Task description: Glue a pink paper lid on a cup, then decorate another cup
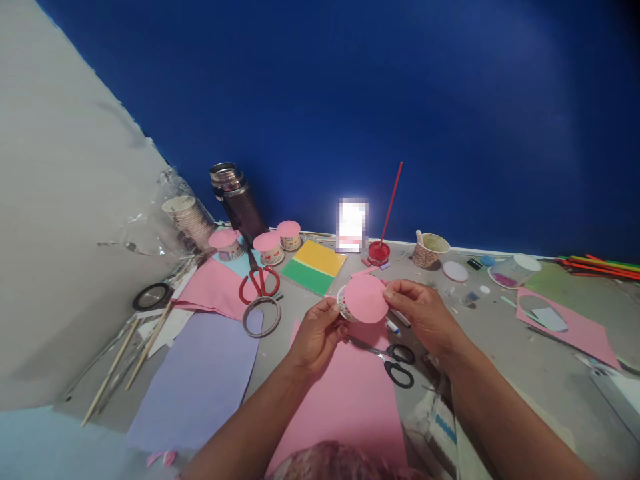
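My left hand grips a small patterned paper cup, tilted so that its mouth turns toward the right. In front of that mouth is a pink paper disc, its right edge pinched between the thumb and fingers of my right hand. Whether the disc touches the cup's rim I cannot tell; it hides most of the cup. Beneath the hands, black-handled scissors lie on a large pink sheet. Three cups topped with pink discs stand at the back left.
Red-handled scissors, a tape roll and a lilac sheet lie to the left. A dark flask and stacked paper cups stand behind. A red pot with a stick and another cup sit near the blue wall.
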Motion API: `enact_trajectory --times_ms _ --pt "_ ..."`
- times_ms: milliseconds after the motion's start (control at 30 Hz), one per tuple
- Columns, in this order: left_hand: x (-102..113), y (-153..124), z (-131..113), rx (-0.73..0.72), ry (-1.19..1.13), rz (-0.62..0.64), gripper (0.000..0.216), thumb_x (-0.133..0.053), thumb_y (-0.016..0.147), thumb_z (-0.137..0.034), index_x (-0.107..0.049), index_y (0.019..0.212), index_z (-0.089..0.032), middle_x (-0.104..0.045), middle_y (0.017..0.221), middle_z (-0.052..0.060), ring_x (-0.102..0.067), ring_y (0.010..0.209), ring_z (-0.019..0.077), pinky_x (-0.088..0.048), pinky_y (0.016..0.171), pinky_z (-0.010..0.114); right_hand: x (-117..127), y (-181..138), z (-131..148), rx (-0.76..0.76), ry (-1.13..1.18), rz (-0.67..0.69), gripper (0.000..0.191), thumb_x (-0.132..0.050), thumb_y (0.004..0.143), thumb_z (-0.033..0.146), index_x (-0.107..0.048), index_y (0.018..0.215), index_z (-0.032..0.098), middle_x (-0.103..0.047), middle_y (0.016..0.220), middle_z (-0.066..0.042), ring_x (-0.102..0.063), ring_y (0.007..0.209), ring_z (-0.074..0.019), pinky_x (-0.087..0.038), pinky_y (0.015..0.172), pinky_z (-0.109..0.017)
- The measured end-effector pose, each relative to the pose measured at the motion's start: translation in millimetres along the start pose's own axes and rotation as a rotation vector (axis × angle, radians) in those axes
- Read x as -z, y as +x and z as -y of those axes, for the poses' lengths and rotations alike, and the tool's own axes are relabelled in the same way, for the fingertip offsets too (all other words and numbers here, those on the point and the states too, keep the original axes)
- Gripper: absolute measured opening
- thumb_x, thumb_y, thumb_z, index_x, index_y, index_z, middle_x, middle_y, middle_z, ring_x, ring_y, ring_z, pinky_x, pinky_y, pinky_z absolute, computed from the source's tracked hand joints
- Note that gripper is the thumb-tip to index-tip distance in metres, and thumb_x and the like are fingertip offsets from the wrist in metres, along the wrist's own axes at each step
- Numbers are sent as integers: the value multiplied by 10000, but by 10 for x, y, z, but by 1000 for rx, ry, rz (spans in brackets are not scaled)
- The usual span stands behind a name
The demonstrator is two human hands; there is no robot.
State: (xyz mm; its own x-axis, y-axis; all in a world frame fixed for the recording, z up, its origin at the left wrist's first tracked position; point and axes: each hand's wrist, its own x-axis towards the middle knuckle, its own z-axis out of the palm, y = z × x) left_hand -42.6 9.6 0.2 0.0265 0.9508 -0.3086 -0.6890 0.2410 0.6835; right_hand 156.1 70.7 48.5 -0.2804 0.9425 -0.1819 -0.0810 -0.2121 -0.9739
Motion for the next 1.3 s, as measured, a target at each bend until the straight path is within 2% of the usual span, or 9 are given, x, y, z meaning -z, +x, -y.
enact_trajectory --times_ms 167,500,900,1300 --pt "4 1 14 15 -43 35 363 -965 708 -340 -751 898 -118 -704 790 37 -601 645 99 -524 598 211 -14 -19 50 -39 57 28 474 -946 609 585 -690 629 186 -527 606 31 -377 582 -102 -317 579 -274" --pt "56 23 68 29 -109 73 297 -930 762 -282 -782 938 -93 -735 830 62 -624 695 107 -542 659 224 -16 -24 95 -61 47 51 497 -960 585 605 -703 637 183 -567 641 18 -404 605 -105 -352 606 -277" --pt "18 14 71 51 -119 63 356 -958 724 -285 -786 949 -70 -734 845 75 -626 717 116 -545 684 232 30 -14 73 -66 41 76 482 -959 584 604 -715 642 193 -601 656 -5 -431 620 -128 -358 602 -291" --pt "30 13 85 35 -96 78 279 -918 773 -282 -776 931 -100 -747 881 86 -630 738 129 -538 696 244 43 -15 85 -92 42 78 501 -960 582 604 -709 627 172 -571 629 3 -373 594 -104 -251 568 -272"
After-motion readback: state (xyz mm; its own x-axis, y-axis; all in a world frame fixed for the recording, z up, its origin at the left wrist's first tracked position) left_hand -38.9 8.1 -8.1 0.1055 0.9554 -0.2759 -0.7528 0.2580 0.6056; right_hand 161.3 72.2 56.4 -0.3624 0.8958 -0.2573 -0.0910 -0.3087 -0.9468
